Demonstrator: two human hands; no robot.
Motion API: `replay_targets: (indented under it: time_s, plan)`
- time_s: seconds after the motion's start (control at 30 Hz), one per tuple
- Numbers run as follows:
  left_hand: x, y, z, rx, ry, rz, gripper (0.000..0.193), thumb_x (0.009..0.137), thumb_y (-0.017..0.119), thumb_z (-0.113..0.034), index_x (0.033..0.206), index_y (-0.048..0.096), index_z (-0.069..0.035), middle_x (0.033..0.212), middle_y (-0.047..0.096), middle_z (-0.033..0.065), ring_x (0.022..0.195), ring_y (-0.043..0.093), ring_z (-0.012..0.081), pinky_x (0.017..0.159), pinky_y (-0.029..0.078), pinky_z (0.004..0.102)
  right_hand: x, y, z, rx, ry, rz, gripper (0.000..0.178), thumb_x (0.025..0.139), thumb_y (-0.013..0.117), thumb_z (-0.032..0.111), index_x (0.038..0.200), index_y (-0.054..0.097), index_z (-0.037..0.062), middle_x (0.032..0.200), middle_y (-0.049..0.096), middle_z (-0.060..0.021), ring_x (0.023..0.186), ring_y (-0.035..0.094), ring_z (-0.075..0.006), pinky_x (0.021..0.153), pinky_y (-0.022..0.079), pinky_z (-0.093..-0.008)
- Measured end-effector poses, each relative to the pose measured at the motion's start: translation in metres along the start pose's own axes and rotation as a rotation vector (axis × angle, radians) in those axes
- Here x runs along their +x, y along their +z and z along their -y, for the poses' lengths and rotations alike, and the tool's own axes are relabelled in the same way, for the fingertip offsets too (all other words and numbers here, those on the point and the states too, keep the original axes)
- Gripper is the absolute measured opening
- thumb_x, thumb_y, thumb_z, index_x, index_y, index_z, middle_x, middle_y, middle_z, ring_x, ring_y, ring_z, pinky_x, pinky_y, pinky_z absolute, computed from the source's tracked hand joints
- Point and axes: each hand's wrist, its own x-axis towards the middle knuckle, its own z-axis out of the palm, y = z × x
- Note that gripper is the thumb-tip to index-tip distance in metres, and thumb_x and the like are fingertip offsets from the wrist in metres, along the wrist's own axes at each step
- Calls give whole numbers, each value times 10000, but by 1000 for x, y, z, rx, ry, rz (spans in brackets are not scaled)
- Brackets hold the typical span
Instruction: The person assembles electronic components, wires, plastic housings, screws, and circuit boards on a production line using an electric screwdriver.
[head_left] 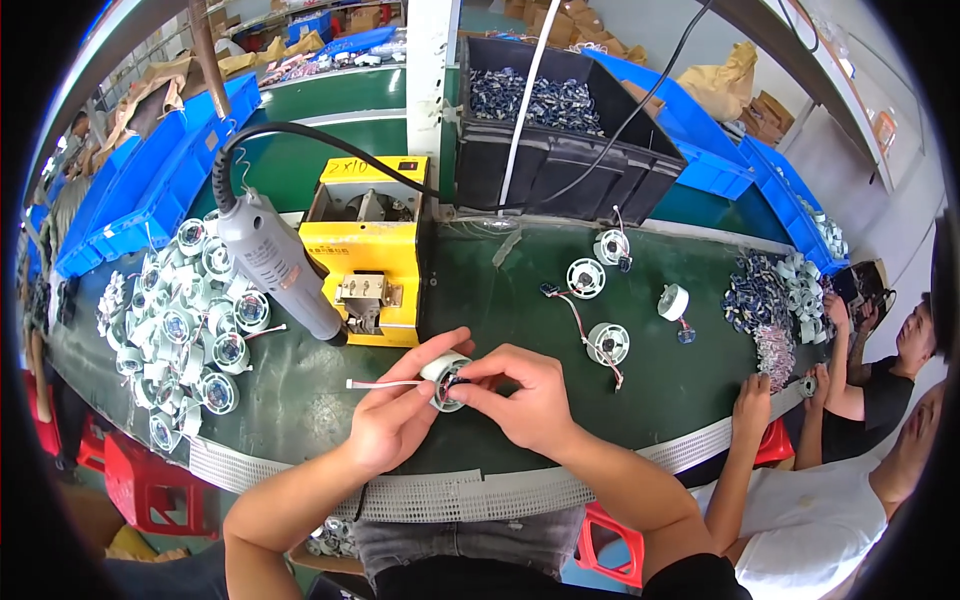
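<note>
In front of me, my left hand [390, 415] is closed round a small white round plastic housing [443, 367], its open face turned to the right. A red and white wire with a white plug sticks out leftward past my left fingers. My right hand [528, 402] pinches at a small dark circuit board [455, 381] in the mouth of the housing; its fingertips partly hide the board, and I cannot tell how deep it sits. Right of my hands lie several similar round housings [607, 343] with wires and small boards.
A grey electric screwdriver [275, 262] hangs before a yellow machine [378, 262]. On the left is a heap of assembled housings [180, 320]. A black crate [570, 165] of small boards stands behind. Co-workers' hands [752, 405] work at the right, near a pile of boards [755, 295].
</note>
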Motion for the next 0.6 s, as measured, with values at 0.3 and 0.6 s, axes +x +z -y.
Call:
replay_targets:
  time_s: [0.3, 0.6]
  plan:
    - [-8, 6, -13, 433, -94, 12, 634, 929, 532, -68, 1474, 206, -65, 1375, 404, 87, 1194, 428, 130, 994, 370, 280, 5, 10, -1, 116, 33, -36, 204, 775, 735, 4, 951, 637, -27, 1013, 592, -78, 919, 617, -149, 730, 527, -251]
    - [-31, -43, -52, 517, -423, -254, 316, 944, 504, -74, 1247, 477, 12, 1086, 581, 80, 892, 622, 168, 674, 610, 347, 64, 68, 32, -337, -444, -78, 634, 761, 768, 181, 1276, 450, -7, 1093, 624, -168, 978, 634, -252, 815, 521, -342]
